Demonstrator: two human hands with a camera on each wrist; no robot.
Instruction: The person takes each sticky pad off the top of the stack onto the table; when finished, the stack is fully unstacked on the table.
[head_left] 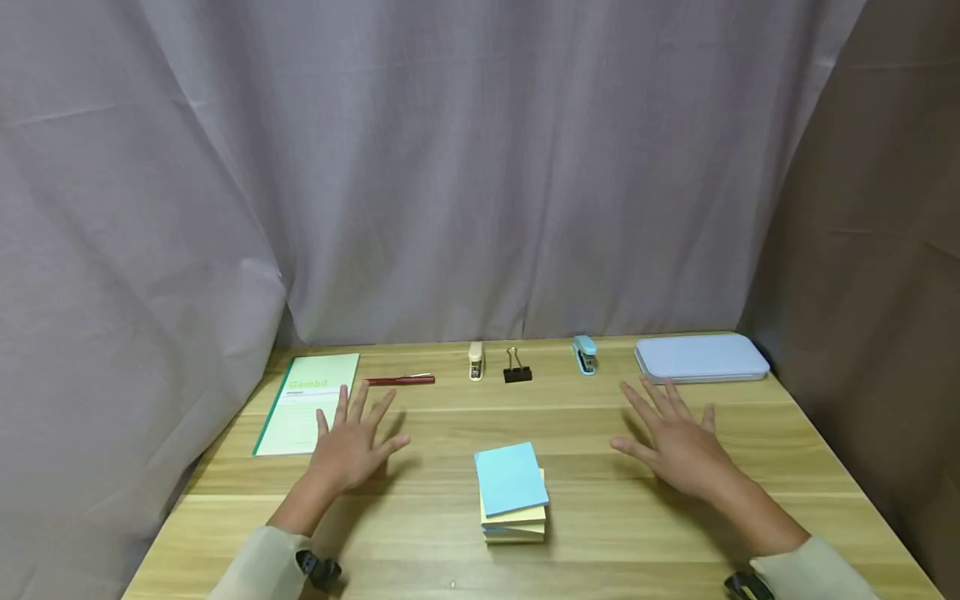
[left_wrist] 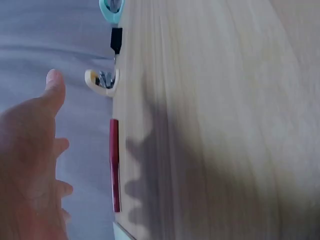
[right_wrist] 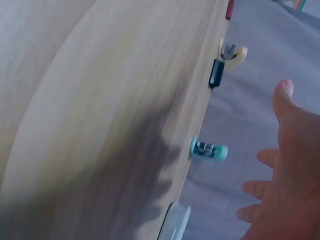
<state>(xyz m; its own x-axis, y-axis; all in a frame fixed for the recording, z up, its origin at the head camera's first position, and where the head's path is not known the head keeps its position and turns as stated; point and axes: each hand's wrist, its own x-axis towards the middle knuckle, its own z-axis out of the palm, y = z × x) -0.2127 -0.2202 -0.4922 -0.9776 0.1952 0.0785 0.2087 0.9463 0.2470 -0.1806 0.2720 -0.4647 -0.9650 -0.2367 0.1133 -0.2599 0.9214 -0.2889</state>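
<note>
Hovering over wooden counter (head_left: 600, 533), left hand (head_left: 348, 450) and right hand (head_left: 678, 450), fingers spread, gripping nothing. Sitting between them near front edge, sticky-note stack (head_left: 512, 492), seemingly slightly nearer left hand.

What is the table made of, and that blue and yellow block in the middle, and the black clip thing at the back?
The table looks like light wood or a wood-look top: pale planks with grain lines, matte. The block of sticky notes looks like paper: thin stacked sheets show at its edge. The binder clip seems to be metal, with a black painted body and shiny wire handles, though it is small.
</note>
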